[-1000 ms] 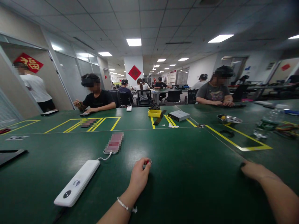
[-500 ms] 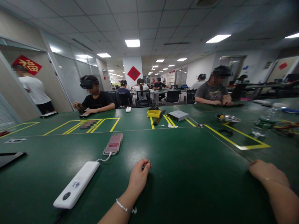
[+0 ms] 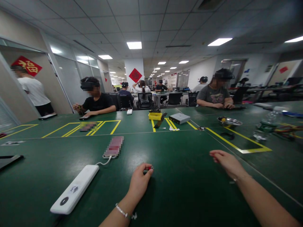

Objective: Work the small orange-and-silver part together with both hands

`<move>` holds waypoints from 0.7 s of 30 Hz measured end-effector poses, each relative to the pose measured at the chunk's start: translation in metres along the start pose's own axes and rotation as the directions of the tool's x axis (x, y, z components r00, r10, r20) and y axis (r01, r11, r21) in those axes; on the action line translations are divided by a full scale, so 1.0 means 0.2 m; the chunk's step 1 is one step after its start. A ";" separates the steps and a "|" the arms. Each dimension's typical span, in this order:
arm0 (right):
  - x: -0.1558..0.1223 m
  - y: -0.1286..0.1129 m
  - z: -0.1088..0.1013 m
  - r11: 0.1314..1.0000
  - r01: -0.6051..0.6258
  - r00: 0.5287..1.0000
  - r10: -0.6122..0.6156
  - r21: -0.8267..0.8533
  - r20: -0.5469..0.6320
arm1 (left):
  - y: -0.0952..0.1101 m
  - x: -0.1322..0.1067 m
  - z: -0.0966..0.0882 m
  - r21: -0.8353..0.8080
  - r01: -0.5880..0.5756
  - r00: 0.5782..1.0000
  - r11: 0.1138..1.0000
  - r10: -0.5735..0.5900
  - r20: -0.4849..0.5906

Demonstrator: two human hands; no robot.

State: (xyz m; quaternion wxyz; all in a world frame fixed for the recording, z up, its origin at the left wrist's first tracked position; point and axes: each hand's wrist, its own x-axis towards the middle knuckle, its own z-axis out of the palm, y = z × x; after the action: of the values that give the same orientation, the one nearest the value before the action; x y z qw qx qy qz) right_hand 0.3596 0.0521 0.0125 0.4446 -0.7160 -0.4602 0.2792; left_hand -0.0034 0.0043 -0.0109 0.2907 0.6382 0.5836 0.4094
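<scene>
My left hand [image 3: 139,181] rests on the green table [image 3: 184,189], its fingers pinched on a small red and metal object [image 3: 149,168] that is too small to name. My right hand [image 3: 228,162] hovers low over the table to the right, fingers loosely curled and pointing left, with nothing visible in it. A silver bracelet [image 3: 121,211] sits on my left wrist. A white power bank [image 3: 74,189] lies to the left of my left hand, wired to a phone [image 3: 114,146] further back.
Across the table, yellow tape lines, a yellow parts box [image 3: 155,115], a grey flat box [image 3: 179,118], a metal dish [image 3: 229,121] and a plastic bottle [image 3: 266,124]. Two seated people work opposite; one person stands at the far left. A dark tablet [image 3: 9,159] lies at the left edge.
My right hand has swung from the far right edge leftwards and forwards over the table. My left hand has stayed put, still pinching the small object.
</scene>
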 end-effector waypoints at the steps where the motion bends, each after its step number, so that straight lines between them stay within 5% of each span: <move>1: -0.06 -0.05 0.11 0.987 -0.031 0.991 0.010 0.155 0.133 | 0.00 0.00 0.00 0.008 0.002 1.000 1.000 -0.002 -0.004; 3: -0.18 -0.13 0.30 0.895 -0.217 0.890 0.018 0.390 0.455 | -0.01 0.00 0.01 0.015 0.007 1.000 1.000 -0.006 -0.008; 5: -0.31 -0.20 0.46 0.769 -0.411 0.728 -0.047 0.490 0.684 | -0.02 0.00 0.01 0.003 0.005 1.000 1.000 -0.005 -0.007; 8: -0.48 -0.29 0.63 0.710 -0.500 0.611 -0.117 0.496 0.783 | -0.02 0.00 0.02 -0.019 -0.016 1.000 1.000 0.016 -0.015; 14: -0.56 -0.33 0.83 0.686 -0.468 0.667 -0.139 0.557 0.732 | 0.00 0.00 0.01 -0.023 -0.031 0.999 0.999 0.030 -0.025; 21: -0.55 -0.27 0.81 0.675 -0.460 0.682 -0.147 0.577 0.716 | 0.01 0.00 0.01 -0.059 -0.025 1.000 0.998 0.025 0.007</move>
State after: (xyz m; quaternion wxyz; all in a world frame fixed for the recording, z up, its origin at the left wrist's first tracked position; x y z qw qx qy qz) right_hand 0.1612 0.0238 -0.0127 0.4445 -0.3546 -0.3770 0.7311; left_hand -0.0010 0.0037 -0.0098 0.3064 0.6382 0.5622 0.4275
